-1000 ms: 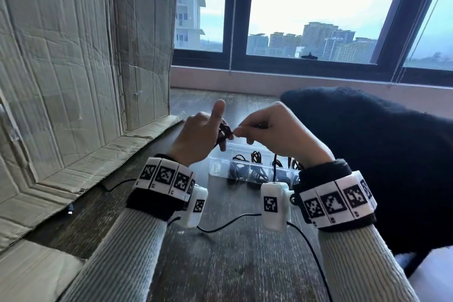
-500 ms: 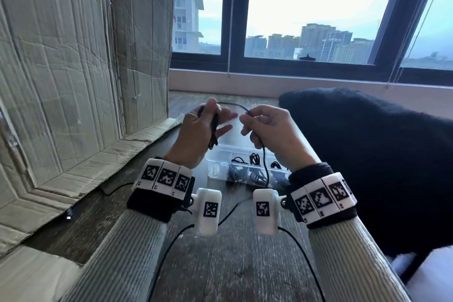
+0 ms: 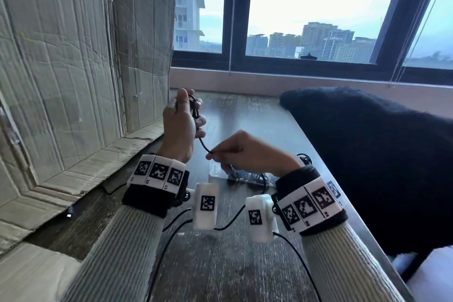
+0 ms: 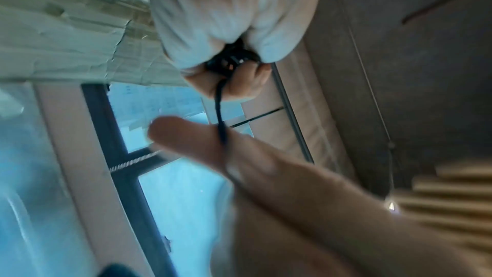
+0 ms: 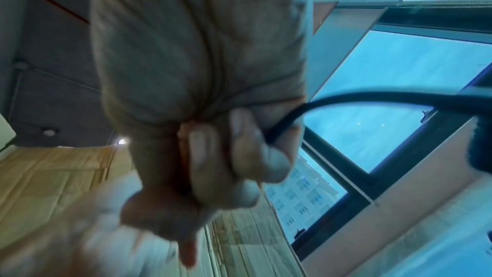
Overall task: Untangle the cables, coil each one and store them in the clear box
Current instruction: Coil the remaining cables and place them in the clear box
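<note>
My left hand (image 3: 182, 125) is raised over the wooden table and grips a small coil of black cable (image 3: 195, 111), thumb up. In the left wrist view its fingers (image 4: 239, 83) curl round the bundle and one strand (image 4: 221, 113) crosses the thumb. A short length runs down from the coil to my right hand (image 3: 247, 154), which pinches it lower and nearer to me. The right wrist view shows that pinch on the cable (image 5: 359, 95). The clear box (image 3: 217, 171) lies under my right hand, largely hidden, with dark coiled cables inside.
Flattened cardboard sheets (image 3: 73, 68) lean along the left side, and a cable plug (image 3: 69, 214) pokes out beneath them. A black fleecy bundle (image 3: 367, 154) covers the table's right side. Black wrist camera leads (image 3: 228, 223) trail across the wooden table (image 3: 220, 265). A window stands behind.
My left hand has lifted and moved away with the coil. My right hand has dropped below it and come toward me, drawing the cable's loose length down.
</note>
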A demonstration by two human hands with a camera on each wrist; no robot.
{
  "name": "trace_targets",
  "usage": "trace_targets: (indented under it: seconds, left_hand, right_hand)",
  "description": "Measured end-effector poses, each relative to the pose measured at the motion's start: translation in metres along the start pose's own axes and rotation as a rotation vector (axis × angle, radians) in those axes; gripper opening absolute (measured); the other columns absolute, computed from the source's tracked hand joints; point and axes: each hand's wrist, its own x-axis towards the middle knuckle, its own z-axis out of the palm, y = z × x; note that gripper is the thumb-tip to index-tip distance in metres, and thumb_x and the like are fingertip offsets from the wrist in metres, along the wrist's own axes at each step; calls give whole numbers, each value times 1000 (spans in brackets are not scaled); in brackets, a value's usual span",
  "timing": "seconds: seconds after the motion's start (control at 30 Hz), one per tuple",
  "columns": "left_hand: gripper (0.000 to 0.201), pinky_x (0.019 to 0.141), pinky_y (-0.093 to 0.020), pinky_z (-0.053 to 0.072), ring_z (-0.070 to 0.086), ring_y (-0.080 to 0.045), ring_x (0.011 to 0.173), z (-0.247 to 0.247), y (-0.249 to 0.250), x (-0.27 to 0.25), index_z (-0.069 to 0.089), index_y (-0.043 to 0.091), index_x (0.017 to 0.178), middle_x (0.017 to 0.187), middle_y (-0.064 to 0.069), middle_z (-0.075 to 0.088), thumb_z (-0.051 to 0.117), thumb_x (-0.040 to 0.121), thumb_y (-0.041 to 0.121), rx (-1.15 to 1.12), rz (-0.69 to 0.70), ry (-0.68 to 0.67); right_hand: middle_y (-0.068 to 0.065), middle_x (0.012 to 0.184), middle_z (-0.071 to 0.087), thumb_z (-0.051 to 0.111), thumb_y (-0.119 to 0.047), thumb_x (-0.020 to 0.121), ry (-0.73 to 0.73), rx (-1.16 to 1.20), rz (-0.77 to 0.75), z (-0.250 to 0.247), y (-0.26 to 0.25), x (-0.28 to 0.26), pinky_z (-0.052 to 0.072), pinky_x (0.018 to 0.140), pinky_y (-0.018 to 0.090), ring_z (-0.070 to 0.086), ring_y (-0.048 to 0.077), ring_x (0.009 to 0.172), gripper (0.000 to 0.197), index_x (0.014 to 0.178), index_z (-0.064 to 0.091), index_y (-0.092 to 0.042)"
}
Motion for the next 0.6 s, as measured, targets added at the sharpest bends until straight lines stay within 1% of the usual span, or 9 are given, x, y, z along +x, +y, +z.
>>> trace_targets:
  seconds: [0.07,0.1,0.17,0.27,0.33,0.37,0.43,0.5,0.6]
  left_hand:
    - [33,35,-17,28,37,-3,42,-5,-4,-1,52,20,91,75,5,51,27,103,38,316,135,-83]
    - [36,39,-17,31,39,-1,43,-7,-5,-1,54,21,90,76,5,54,24,104,37,466,196,-142]
    - [49,50,-19,35,46,3,44,-8,-7,-4,62,21,87,74,9,61,19,104,37,736,275,-257]
    - [72,57,-20,35,49,5,45,-3,-5,-15,68,18,78,50,16,59,7,98,49,962,197,-398]
    - [83,56,-23,35,46,0,43,1,-5,-20,68,19,68,47,16,58,2,93,62,968,109,-499]
    - [83,54,-21,35,45,-1,42,2,-4,-21,69,17,69,50,13,61,9,91,70,910,52,-552]
    - [68,49,-16,37,46,-4,44,4,-2,-24,71,12,75,61,3,68,43,82,73,811,-8,-641]
    - [40,48,-17,37,47,-6,48,2,1,-24,70,11,73,61,2,66,68,80,51,863,42,-715]
    - [26,43,-19,36,44,-7,45,0,1,-21,66,8,75,58,5,59,65,88,31,760,-24,-683]
  right_hand:
    - [-7,60,64,62,-19,92,-38,-65,21,-8,-3,-7,36,45,16,42,5,44,18,92,75,-6]
    - [-6,61,64,63,-17,91,-32,-76,19,-13,-5,-9,34,43,14,42,2,43,17,91,75,-6]
    - [-4,62,64,64,-14,89,27,-92,-14,-20,-6,-12,39,47,17,48,6,48,13,90,75,-7]
    - [0,64,70,71,-15,83,218,-117,-81,-27,-5,-13,49,57,28,58,20,55,8,82,77,-10]
    - [-3,63,71,78,-17,76,393,-118,-104,-32,-3,-14,52,60,26,62,14,56,4,73,77,-14]
    - [-5,60,70,81,-17,72,470,-95,-104,-34,0,-14,50,59,21,60,6,53,7,69,76,-14]
    - [-8,57,68,84,-14,69,548,-17,-100,-37,6,-13,48,58,18,58,0,52,10,66,74,-14]
    - [-3,63,71,82,-9,71,552,83,-119,-38,13,-12,53,64,23,63,4,58,7,70,75,-11]
    - [-6,67,71,76,-8,78,593,174,-109,-43,18,-13,51,66,17,63,1,60,5,80,75,-12]
